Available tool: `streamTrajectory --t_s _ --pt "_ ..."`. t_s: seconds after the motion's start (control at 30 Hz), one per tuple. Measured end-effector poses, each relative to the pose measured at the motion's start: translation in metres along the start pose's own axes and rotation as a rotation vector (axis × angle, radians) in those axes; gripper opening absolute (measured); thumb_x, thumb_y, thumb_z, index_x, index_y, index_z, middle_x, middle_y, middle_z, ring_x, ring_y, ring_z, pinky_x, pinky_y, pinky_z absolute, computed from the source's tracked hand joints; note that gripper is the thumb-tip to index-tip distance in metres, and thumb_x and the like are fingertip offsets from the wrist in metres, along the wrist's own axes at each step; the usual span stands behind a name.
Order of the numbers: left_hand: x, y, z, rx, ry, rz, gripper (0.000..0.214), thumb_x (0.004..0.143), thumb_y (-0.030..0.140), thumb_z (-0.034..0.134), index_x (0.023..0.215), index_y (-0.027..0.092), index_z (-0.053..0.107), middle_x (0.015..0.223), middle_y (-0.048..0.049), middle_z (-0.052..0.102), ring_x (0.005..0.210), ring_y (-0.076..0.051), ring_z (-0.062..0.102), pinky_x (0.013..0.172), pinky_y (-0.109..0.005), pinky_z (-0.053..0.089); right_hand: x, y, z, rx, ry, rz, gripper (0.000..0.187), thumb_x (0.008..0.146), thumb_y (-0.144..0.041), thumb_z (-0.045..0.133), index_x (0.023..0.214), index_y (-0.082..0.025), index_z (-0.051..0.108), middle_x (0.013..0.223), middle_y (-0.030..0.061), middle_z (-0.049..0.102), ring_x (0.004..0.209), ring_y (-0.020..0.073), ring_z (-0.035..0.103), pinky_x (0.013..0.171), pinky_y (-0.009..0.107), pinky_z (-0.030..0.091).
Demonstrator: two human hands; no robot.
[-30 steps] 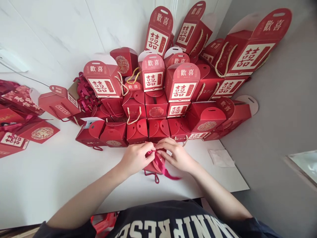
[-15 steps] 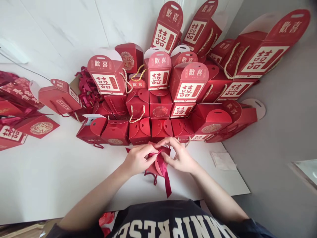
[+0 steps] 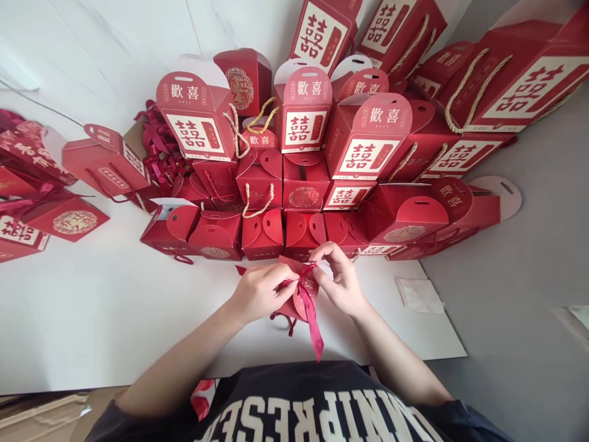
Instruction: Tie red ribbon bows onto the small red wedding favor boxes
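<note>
A small red gift box (image 3: pixel 291 305) sits on the white table close in front of me, with a dark red cord at its near side. Crimson ribbon (image 3: pixel 313 325) crosses its top, and one long tail hangs toward me. My left hand (image 3: pixel 263 291) is closed, pinching the ribbon at the left of the crossing. At the right, thumb and forefinger of my right hand (image 3: pixel 339 279) pinch another part of the ribbon, pulled up to that side. Both hands partly cover the box.
Several red gift boxes (image 3: pixel 262 230) stand in stacked rows just behind my hands. More boxes (image 3: pixel 76 218) lie at the left, near a heap of loose crimson ribbon (image 3: pixel 161 150). A folded white tissue (image 3: pixel 419 294) lies at right, beside the grey wall (image 3: pixel 515 288).
My right hand has drawn its part of the ribbon out to the right, away from the left hand. The left hand keeps its pinch. The view has shifted slightly closer.
</note>
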State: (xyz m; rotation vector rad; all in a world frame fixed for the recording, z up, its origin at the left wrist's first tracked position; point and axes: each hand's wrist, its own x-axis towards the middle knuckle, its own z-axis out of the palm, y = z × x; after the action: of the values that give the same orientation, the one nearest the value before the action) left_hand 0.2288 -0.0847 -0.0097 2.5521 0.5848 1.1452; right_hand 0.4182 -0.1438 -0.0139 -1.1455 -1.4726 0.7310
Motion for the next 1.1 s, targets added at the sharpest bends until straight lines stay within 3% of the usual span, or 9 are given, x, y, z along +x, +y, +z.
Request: streamTrajectory --t_s 0.13,0.3,0.47,0.5,0.57,0.67,0.83,0.97,1.1 --pt "-0.001 0.000 0.001 0.006 0.003 0.004 0.017 0.082 0.009 0.063 0.072 0.020 0.053 0.056 0.0079 0.050 0.048 -0.006 0.043 0.051 -0.021 0.037 0.000 -0.002 0.002 -0.070 -0.082 -0.059 0.021 0.087 -0.010 0.053 0.104 -0.022 0.055 0.095 0.0032 0.060 0.089 0.0164 0.060 0.080 0.031 0.050" --pt "0.000 0.000 0.000 0.000 0.008 0.013 0.018 0.080 0.007 0.064 0.073 0.020 0.054 0.057 0.0083 0.055 0.047 -0.006 0.044 0.051 -0.021 0.038 0.000 0.006 -0.004 -0.551 0.267 -0.286 0.020 0.081 -0.004 0.053 0.088 -0.023 0.056 0.082 0.0023 0.062 0.075 0.0167 0.059 0.067 0.030 0.050" --pt "0.001 0.000 -0.001 0.012 0.020 0.025 0.017 0.081 0.007 0.063 0.074 0.020 0.055 0.058 0.0085 0.057 0.047 -0.006 0.045 0.050 -0.021 0.038 -0.013 -0.002 -0.050 -0.931 0.478 -0.293 0.028 0.076 0.003 0.051 0.084 -0.023 0.060 0.075 0.0025 0.059 0.067 0.0177 0.055 0.062 0.030 0.046" --pt "0.000 0.000 -0.001 0.016 0.021 0.027 0.017 0.081 0.007 0.063 0.074 0.020 0.054 0.058 0.0084 0.057 0.047 -0.006 0.045 0.050 -0.021 0.038 -0.017 -0.008 -0.062 -0.986 0.431 -0.236 0.028 0.077 0.002 0.052 0.088 -0.023 0.061 0.075 0.0024 0.059 0.068 0.0181 0.056 0.062 0.030 0.047" --pt "0.001 0.001 -0.001 0.022 0.013 0.033 0.017 0.081 0.008 0.063 0.074 0.020 0.054 0.057 0.0086 0.056 0.048 -0.006 0.045 0.049 -0.022 0.038 -0.024 -0.025 -0.083 -0.991 0.118 -0.047 0.032 0.082 -0.006 0.056 0.109 -0.022 0.061 0.093 0.0069 0.062 0.086 0.0230 0.061 0.073 0.035 0.050" --pt "0.002 0.001 -0.002 0.036 -0.011 0.045 0.017 0.081 0.008 0.064 0.074 0.020 0.054 0.057 0.0086 0.056 0.048 -0.006 0.046 0.049 -0.022 0.038 -0.027 -0.045 -0.096 -0.708 -0.305 0.090 0.037 0.087 -0.027 0.065 0.124 -0.025 0.057 0.122 0.0100 0.057 0.111 0.0264 0.057 0.092 0.039 0.049" --pt "0.003 0.002 -0.004 0.089 -0.020 0.075 0.016 0.081 0.008 0.064 0.076 0.020 0.055 0.063 0.0082 0.064 0.053 -0.006 0.055 0.053 -0.022 0.041 -0.011 -0.034 -0.064 -0.240 -0.266 0.180 0.021 0.102 -0.030 0.043 0.115 -0.026 0.059 0.123 0.0068 0.060 0.119 0.0198 0.055 0.103 0.037 0.042" --pt "0.001 0.003 -0.005 0.116 -0.034 0.060 0.015 0.083 0.010 0.064 0.074 0.020 0.056 0.059 0.0085 0.060 0.050 -0.007 0.053 0.054 -0.023 0.041 0.002 -0.013 -0.036 -0.112 -0.313 0.206 0.012 0.096 -0.034 0.057 0.094 -0.022 0.057 0.123 0.0080 0.059 0.122 0.0216 0.053 0.103 0.039 0.042" --pt "0.001 0.003 -0.005 0.110 -0.057 -0.001 0.015 0.086 0.014 0.061 0.074 0.020 0.056 0.057 0.0075 0.057 0.049 -0.007 0.049 0.053 -0.023 0.040 0.006 -0.014 -0.028 -0.089 -0.409 0.173 0.013 0.089 -0.029 0.066 0.083 -0.020 0.058 0.130 0.0087 0.055 0.126 0.0236 0.051 0.104 0.041 0.042"
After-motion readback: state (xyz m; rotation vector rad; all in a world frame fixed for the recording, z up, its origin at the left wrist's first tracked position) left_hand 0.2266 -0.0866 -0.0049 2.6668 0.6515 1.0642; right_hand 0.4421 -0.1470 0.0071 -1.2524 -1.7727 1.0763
